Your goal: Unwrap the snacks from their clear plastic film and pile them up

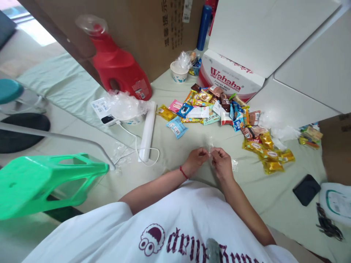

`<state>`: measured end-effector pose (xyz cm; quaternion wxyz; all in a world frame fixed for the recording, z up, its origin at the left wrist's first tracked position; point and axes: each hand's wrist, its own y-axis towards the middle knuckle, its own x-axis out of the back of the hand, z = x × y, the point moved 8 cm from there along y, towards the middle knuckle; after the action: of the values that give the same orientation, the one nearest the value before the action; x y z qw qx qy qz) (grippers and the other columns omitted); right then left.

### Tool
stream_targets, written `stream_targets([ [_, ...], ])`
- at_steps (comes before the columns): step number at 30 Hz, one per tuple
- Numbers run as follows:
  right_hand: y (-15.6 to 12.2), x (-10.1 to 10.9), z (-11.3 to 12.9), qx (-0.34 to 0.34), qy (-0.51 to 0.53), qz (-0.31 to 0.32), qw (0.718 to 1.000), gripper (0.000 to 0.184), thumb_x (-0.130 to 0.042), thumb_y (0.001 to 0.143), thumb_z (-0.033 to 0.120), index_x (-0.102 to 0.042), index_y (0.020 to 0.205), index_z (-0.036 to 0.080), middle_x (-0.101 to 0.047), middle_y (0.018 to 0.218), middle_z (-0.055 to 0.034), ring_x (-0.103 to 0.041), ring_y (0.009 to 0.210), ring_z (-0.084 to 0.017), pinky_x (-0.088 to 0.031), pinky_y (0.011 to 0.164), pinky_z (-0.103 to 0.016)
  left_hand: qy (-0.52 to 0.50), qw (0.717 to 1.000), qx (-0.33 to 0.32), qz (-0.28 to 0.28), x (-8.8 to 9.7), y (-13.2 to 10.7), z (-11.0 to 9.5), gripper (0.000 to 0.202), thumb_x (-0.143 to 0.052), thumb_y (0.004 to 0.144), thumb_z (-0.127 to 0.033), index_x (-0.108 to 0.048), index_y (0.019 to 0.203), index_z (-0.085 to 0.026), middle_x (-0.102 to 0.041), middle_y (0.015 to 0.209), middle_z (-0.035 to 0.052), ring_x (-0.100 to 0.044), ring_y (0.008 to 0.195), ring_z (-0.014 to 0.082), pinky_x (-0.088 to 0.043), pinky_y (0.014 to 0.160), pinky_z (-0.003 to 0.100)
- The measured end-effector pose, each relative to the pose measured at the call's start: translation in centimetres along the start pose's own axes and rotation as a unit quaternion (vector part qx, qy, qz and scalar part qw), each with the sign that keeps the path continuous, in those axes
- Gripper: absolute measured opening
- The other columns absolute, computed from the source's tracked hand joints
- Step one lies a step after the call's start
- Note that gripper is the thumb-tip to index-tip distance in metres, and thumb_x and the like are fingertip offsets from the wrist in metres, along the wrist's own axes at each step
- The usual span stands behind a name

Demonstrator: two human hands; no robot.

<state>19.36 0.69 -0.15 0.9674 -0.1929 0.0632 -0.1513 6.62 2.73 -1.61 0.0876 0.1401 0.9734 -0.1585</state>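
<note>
My left hand (196, 160), with a red cord on its wrist, pinches one side of a thin clear plastic bag (210, 141). The fingers of my right hand (222, 163) are closed on the bag's other side, close to the left fingertips. Much of the bag is see-through, and its lower part is hard to make out. Just right of my right hand lies a crumpled bit of clear plastic (234, 165). Beyond the hands spreads a heap of wrapped snacks (210, 109), with several yellow snack packets (270, 155) to the right.
A red jug (120, 69), a paper cup (179, 75) and a Wahaha box (230, 78) stand at the back. To the left are a white power strip (147, 133) with a cable and a green stool (52, 182). A black phone (306, 190) lies at right.
</note>
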Motion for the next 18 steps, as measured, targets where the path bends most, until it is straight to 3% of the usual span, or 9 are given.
stream_targets([
  [5,0.2,2.6,0.2,-0.05,0.06,0.01,0.997,0.044,-0.089,0.059,0.05,-0.061,0.077,0.021,-0.038,0.057,0.0104,-0.02,0.047,-0.006,-0.015,0.042,-0.02,-0.119,0.99,0.073,0.013,1.2,0.2,1.2,0.046,-0.087,0.066,-0.051,-0.055,0.078,-0.019,-0.064,0.08,-0.0009,-0.061,0.078,0.0125,-0.05,0.071,0.025],
  [9,0.8,4.8,1.8,0.01,0.018,-0.001,1.0,0.04,-0.084,0.067,0.053,-0.06,0.08,0.022,-0.043,0.062,0.0082,-0.029,0.05,-0.008,-0.024,0.044,-0.02,-0.174,0.981,0.08,0.011,2.2,0.1,0.5,0.051,-0.093,0.061,-0.048,-0.057,0.08,-0.017,-0.07,0.092,0.0037,-0.068,0.096,0.0175,-0.054,0.078,0.027],
  [13,0.6,3.0,3.6,0.143,-0.162,0.042,0.976,0.041,-0.084,0.069,0.051,-0.068,0.096,0.024,-0.064,0.091,-0.0013,-0.056,0.081,-0.017,-0.048,0.067,-0.027,-0.176,0.983,0.046,0.033,1.1,0.3,-0.5,0.05,-0.095,0.061,-0.046,-0.059,0.077,-0.016,-0.068,0.086,0.0012,-0.068,0.088,0.0148,-0.054,0.077,0.026],
  [15,0.3,1.7,3.8,0.197,-0.243,0.061,0.948,0.043,-0.085,0.067,0.048,-0.071,0.101,0.025,-0.066,0.107,-0.0061,-0.059,0.099,-0.022,-0.052,0.078,-0.033,-0.185,0.981,0.041,0.038,0.5,0.4,-0.7,0.051,-0.095,0.061,-0.046,-0.059,0.078,-0.016,-0.069,0.088,0.0012,-0.068,0.086,0.0141,-0.055,0.077,0.027],
  [18,0.7,1.8,3.1,0.198,-0.242,0.051,0.949,0.026,-0.074,0.079,0.048,-0.07,0.088,0.024,-0.068,0.096,-0.0055,-0.061,0.093,-0.022,-0.052,0.078,-0.034,-0.212,0.976,0.044,0.036,0.9,0.5,-0.8,0.051,-0.094,0.063,-0.046,-0.057,0.082,-0.017,-0.072,0.095,0.0035,-0.072,0.099,0.0202,-0.059,0.082,0.033],
])
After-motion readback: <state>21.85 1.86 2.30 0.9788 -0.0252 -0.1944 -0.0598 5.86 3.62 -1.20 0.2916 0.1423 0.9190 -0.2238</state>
